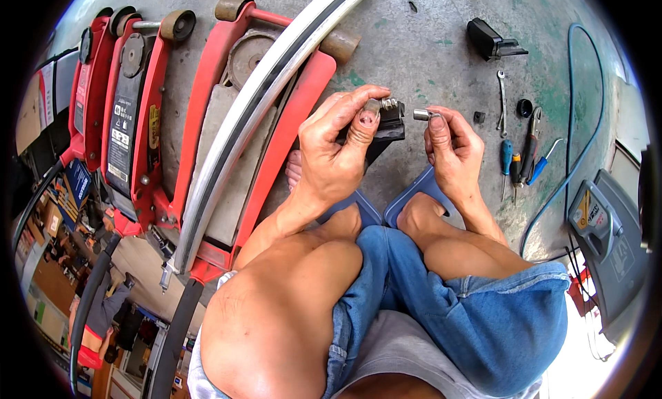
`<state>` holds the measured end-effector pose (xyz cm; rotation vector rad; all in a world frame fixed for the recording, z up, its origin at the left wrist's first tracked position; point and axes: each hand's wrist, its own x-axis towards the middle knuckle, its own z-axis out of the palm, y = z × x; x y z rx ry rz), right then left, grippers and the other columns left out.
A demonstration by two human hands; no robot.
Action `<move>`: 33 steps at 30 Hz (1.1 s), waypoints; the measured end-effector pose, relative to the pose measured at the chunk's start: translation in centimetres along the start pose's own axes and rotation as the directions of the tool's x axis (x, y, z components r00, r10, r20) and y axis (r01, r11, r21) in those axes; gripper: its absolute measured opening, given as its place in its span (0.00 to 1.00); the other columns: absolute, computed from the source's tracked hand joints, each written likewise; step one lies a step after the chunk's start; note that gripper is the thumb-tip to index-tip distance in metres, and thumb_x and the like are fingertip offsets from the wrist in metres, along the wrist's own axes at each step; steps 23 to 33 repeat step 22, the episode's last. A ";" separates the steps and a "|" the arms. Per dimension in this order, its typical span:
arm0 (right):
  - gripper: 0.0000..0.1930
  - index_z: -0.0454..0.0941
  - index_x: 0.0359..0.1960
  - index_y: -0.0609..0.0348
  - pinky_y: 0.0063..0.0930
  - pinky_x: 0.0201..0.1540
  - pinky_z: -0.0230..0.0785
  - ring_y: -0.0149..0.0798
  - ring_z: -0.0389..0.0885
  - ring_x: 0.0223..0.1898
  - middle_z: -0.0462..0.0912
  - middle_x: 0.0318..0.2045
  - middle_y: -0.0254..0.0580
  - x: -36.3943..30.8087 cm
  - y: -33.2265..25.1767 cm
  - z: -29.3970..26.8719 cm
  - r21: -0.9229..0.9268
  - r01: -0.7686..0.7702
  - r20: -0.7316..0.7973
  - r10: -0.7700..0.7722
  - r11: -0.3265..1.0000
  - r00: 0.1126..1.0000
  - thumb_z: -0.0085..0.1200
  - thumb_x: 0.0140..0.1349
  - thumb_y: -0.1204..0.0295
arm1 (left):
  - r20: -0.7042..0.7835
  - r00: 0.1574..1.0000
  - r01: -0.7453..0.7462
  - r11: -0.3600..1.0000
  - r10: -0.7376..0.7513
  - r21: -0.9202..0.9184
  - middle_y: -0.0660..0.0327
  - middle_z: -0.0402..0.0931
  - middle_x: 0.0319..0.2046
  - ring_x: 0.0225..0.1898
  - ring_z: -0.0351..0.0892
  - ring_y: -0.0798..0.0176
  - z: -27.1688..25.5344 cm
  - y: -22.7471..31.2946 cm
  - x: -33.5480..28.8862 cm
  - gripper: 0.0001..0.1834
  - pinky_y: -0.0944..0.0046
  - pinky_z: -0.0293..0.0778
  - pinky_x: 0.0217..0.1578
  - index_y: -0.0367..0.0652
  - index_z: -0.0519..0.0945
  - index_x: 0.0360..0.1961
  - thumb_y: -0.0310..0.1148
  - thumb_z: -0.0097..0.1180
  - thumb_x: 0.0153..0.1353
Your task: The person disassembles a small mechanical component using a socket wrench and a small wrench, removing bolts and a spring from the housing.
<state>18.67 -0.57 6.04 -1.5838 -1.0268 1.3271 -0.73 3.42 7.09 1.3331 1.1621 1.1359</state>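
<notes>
My left hand [338, 140] is closed, with the thumb and fingers around a dark block-like part [393, 126]. A short, ridged silver piece [389, 104] shows at the top of that part, by the fingertips. Part of the block is hidden behind the hand. Just to its right, my right hand [455, 147] pinches a small silver metal cylinder [420, 114] between thumb and fingers. The cylinder points left toward the block, and a small gap separates them.
Red floor jacks [289, 147] stand at the left, a curved silver rim [276, 61] across one. At right lie a wrench [502, 102], screwdrivers [507, 154], pliers [532, 140], a blue-handled hook [543, 166], a black casing [491, 40] and a hose [600, 88].
</notes>
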 end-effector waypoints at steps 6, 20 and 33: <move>0.16 0.80 0.51 0.66 0.17 0.22 0.59 0.21 0.67 0.21 0.74 0.24 0.29 0.0 -0.2 0.1 -0.048 0.010 0.020 -0.009 0.999 1.000 0.56 0.75 0.64 | 0.226 0.955 0.277 0.851 -0.193 -0.447 0.57 0.84 0.47 0.48 0.80 0.66 -0.3 -0.1 -0.5 0.21 0.65 0.74 0.53 0.31 0.83 0.52 0.41 0.59 0.73; 0.13 0.82 0.48 0.68 0.18 0.29 0.65 0.20 0.71 0.28 0.80 0.27 0.29 -0.1 0.0 -0.1 0.013 -0.030 0.008 0.030 0.999 1.000 0.60 0.72 0.69 | 0.490 0.835 0.550 0.397 -0.251 -0.735 0.46 0.80 0.39 0.45 0.82 0.43 -0.3 -2.2 -0.9 0.25 0.43 0.75 0.51 0.37 0.76 0.51 0.51 0.56 0.71; 0.13 0.82 0.48 0.68 0.18 0.31 0.66 0.21 0.72 0.29 0.82 0.29 0.31 -0.1 0.0 -0.1 0.005 -0.028 0.002 0.028 1.000 1.000 0.60 0.72 0.69 | 0.500 0.830 0.558 0.387 -0.248 -0.734 0.46 0.80 0.39 0.45 0.82 0.43 -0.3 -2.1 -0.9 0.25 0.43 0.75 0.52 0.37 0.76 0.51 0.50 0.56 0.71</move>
